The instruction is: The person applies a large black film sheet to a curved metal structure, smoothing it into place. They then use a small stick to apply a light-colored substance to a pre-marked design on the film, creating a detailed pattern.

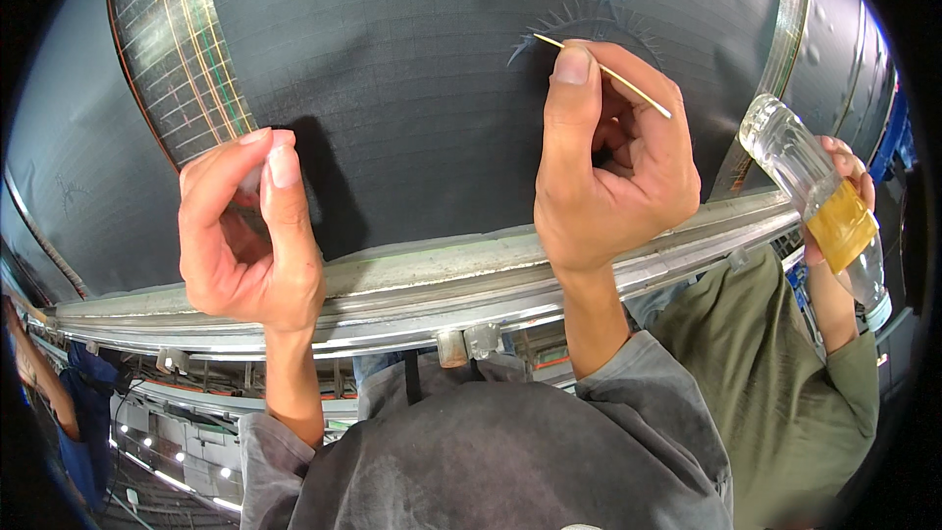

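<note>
The thumb and forefinger of the right hand [599, 201] are clamped on a thin, pale stick [636, 94], right of centre in the upper part of the frame. The stick runs slantwise through the pinch: its pointed tip pokes out a little to the upper left of the thumb, while the longer part crosses the forefinger and ends, whitish, at the lower right. The tip is just beside the left end of a raised grey mark [610, 2], curved and spiked, partly hidden behind the hand; whether the tip touches it I cannot tell. The left hand [245, 280], left of centre, has thumb and forefinger tips together; whether anything thin is between them I cannot tell. Those tips are near the lower end of a gridded strip [182, 29] at the upper left. Behind both hands spreads a dark sheet [422, 137], bordered below by a pale rail [442, 280]. At the right of the frame, a co-worker's hand [852, 172] holds a clear bottle [775, 142] with a yellow label [842, 226], above a green shirt [775, 383]. Someone in blue [86, 422] shows at the lower left.
</note>
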The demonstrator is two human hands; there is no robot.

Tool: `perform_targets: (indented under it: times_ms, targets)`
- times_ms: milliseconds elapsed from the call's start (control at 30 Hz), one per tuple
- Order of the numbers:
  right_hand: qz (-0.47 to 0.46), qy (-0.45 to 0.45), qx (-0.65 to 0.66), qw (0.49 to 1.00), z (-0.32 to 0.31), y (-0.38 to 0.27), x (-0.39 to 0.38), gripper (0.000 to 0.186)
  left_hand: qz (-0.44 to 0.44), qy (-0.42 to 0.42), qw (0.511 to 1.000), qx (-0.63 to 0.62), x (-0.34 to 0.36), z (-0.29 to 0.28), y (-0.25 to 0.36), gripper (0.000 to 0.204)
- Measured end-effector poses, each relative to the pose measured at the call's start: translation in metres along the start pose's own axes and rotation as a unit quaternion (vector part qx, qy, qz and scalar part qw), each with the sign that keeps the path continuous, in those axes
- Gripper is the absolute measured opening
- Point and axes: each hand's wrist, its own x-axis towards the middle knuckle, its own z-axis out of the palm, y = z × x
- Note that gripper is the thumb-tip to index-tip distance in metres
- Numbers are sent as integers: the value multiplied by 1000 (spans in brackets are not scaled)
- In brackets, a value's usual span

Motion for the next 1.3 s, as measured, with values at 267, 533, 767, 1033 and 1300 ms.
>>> perform_targets:
  times_ms: [267, 533, 767, 1033, 1300]
  targets:
    - [-17, -6, -9, 1000, -2, 1, 2, 11, 0, -4, 1000, 6, 0, -1, 0, 16]
    - [-9, -9, -11, 1000, -3, 0, 4, 10, 5, -2, 1000, -4, 1, 3, 2, 16]
    - [12, -20, -15, 1000, -5, -5, 6, 11, 14, -9, 1000, -1, 3, 2, 3, 16]
    - [53, 13, 52, 997, -3, -1, 3, 10, 13, -11, 1000, 7, 1, 3, 3, 17]
    - [12, -7, 4, 1000, -4, -1, 5, 8, 18, -6, 1000, -4, 2, 3, 2, 17]
